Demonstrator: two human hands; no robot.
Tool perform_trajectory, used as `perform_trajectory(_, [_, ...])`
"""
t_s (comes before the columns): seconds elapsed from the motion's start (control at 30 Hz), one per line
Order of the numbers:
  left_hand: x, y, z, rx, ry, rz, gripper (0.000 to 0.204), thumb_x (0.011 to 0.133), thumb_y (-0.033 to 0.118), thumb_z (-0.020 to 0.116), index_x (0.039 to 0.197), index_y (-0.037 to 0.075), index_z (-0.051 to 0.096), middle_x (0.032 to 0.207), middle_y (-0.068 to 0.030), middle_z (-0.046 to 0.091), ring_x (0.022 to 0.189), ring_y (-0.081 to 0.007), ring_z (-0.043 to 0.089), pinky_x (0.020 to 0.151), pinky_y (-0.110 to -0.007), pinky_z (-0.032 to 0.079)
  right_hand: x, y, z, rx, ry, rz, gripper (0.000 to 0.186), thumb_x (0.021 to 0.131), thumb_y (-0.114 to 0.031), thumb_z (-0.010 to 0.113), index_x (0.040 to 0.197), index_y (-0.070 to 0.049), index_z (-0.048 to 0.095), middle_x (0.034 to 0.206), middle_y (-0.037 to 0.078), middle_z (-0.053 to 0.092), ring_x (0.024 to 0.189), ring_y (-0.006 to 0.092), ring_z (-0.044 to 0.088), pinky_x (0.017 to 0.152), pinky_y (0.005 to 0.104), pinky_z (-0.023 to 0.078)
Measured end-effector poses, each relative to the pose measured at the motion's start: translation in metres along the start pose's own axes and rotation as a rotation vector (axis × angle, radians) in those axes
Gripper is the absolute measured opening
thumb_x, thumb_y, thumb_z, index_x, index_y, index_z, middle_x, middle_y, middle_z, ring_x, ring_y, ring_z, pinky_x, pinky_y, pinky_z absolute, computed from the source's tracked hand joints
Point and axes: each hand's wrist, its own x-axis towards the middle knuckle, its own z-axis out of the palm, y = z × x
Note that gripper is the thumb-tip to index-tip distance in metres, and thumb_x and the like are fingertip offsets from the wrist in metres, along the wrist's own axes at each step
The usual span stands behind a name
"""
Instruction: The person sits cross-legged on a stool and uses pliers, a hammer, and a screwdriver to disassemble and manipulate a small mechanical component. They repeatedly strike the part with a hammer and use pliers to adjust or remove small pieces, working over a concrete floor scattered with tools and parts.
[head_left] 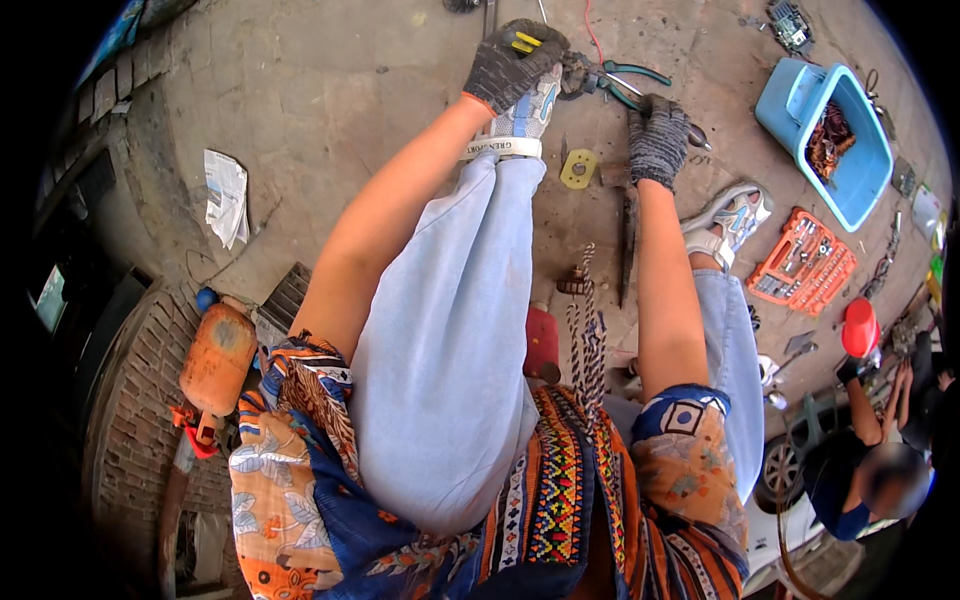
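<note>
- Pliers [607, 81]: likely stiff; firm grip is being offered by green handles [645, 71].
- Left of pliers, yellow thing [526, 42] is being clasped by left hand [508, 70].
- Just below pliers, right hand [659, 145] is being held curled, contents unclear.

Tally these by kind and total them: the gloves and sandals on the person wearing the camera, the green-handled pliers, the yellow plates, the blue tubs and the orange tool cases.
Grey gloves: 2
Sandals: 2
Green-handled pliers: 1
Yellow plate: 1
Blue tub: 1
Orange tool case: 1
Total: 8
</note>
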Motion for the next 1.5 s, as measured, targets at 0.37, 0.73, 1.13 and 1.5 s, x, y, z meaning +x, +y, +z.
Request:
perform_trajectory(0.37, [0.0, 0.004, -0.003, 0.423, 0.005, 0.257, 0.016, 0.08, 0.017, 0.064, 0.089, 0.005, 0.068, 0.088, -0.0098, 0.067, 0.079, -0.022, 0.063, 0.072, -0.032, 0.05, 0.014, -0.006, 0.01, -0.065, -0.034, -0.131, 0.026, 0.079, -0.028, 0.062, 0.098, -0.011, 0.062, 0.101, 0.012, 0.06, 0.095, 0.0308, 0.055, 0.086, 0.0411, 0.044])
perform_trajectory(0.73, [0.004, 0.018, 0.002, 0.053, 0.022, 0.145, 0.01, 0.084, 0.013, 0.064, 0.088, 0.004, 0.061, 0.082, -0.0024, 0.063, 0.073, -0.012, 0.059, 0.067, -0.026, 0.048, 0.038, -0.01, -0.014, 0.044, 0.013, -0.09, 0.034, 0.076, -0.027, 0.064, 0.104, -0.009, 0.059, 0.103, 0.015, 0.059, 0.096, 0.0322, 0.056, 0.084, 0.0422, 0.046])
perform_trajectory(1.13, [0.004, 0.004, -0.007, 0.01, 0.004, 0.154, 0.014, 0.08, 0.009, 0.065, 0.093, 0.003, 0.067, 0.091, -0.0077, 0.068, 0.081, -0.0131, 0.062, 0.073, -0.028, 0.051, 0.028, -0.103, 0.005, 0.533, -0.155, 0.661, 0.051, 0.068, -0.041, 0.077, 0.095, 0.002, 0.066, 0.093, 0.018, 0.067, 0.086, 0.0271, 0.065, 0.08, 0.0367, 0.049])
perform_trajectory(1.5, [0.001, 0.017, -0.002, 0.083, 0.042, 0.069, 0.012, 0.081, 0.011, 0.065, 0.09, 0.004, 0.062, 0.085, -0.0043, 0.064, 0.078, -0.012, 0.058, 0.07, -0.027, 0.048, 0.025, -0.101, 0.033, 0.823, 0.059, 0.817, 0.048, 0.067, -0.034, 0.08, 0.09, 0.006, 0.067, 0.086, 0.019, 0.067, 0.079, 0.0247, 0.064, 0.076, 0.0359, 0.049])
